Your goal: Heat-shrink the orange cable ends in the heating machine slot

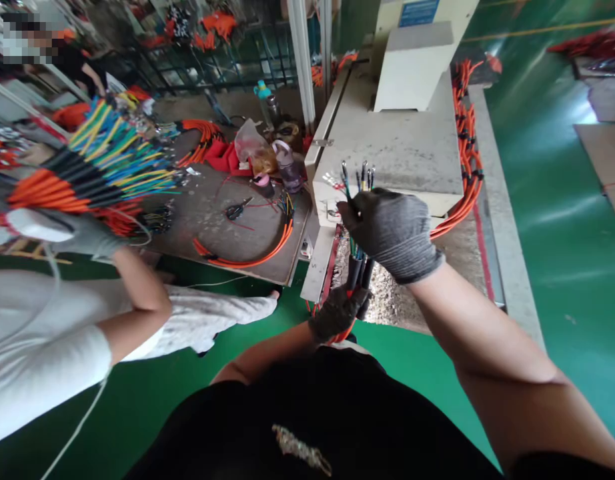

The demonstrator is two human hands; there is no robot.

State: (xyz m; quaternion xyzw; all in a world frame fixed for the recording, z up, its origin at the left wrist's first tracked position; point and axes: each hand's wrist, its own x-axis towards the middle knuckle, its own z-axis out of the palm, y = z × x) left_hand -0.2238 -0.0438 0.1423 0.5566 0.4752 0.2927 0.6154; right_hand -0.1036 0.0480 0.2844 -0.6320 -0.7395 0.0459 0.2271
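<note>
In a dark grey glove, my left hand [337, 312] grips the lower part of a bundle of orange cables [343, 333], around their black sleeves [356, 272]. My right hand [395, 230], in a lighter grey glove, closes over the loose coloured wires at the bundle's upper end. Several wire ends with metal lugs [363, 175] stick up past my right fingers. Just behind my right hand is the front of a cream-coloured machine [387, 153]. Beneath the bundle, a ledge strewn with small metal scraps [387, 297] shows. My palm hides part of the wires.
At left a co-worker in white [47, 353] rests a gloved hand by a large orange cable bundle [52, 187]. The grey table [272, 263] bears a curved cable [247, 261], cutters [236, 211], a purple bottle [287, 167] and a red bin [222, 159]. More orange cables [468, 167] line the machine's right side.
</note>
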